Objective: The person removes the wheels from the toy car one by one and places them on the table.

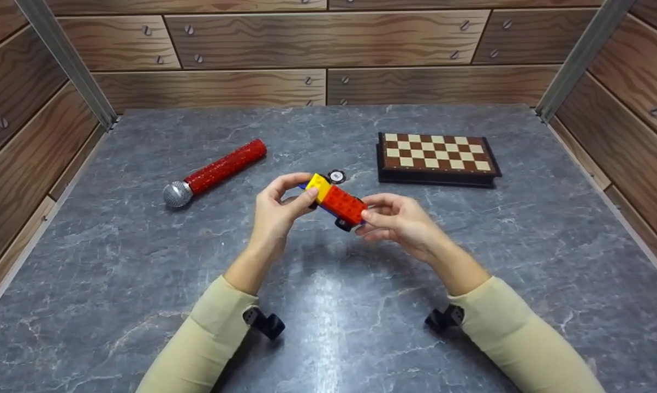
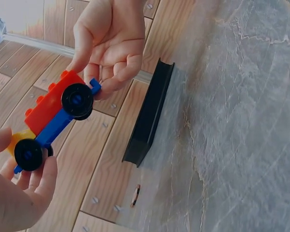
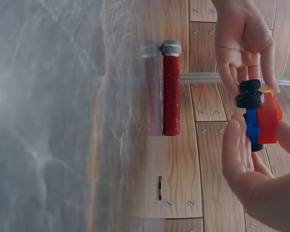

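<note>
I've got both hands pinching the red, yellow and blue plastic brick toy car (image 1: 336, 201) above the grey marble worktop (image 1: 470, 262): left hand (image 1: 278, 210) on the yellow end, right hand (image 1: 399, 221) on the red end. Only the left wrist view shows its black wheels (image 2: 77, 100); head view adds the folded wooden chessboard (image 1: 436, 158) and red glitter microphone (image 1: 214, 172).

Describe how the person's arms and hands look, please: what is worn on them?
Both arms wear long, close-fitting beige sleeves that end at the wrists. A small black camera mount sits under the left wrist and another under the right. The left hand and right hand are bare, without gloves; no rings or watch show.
</note>
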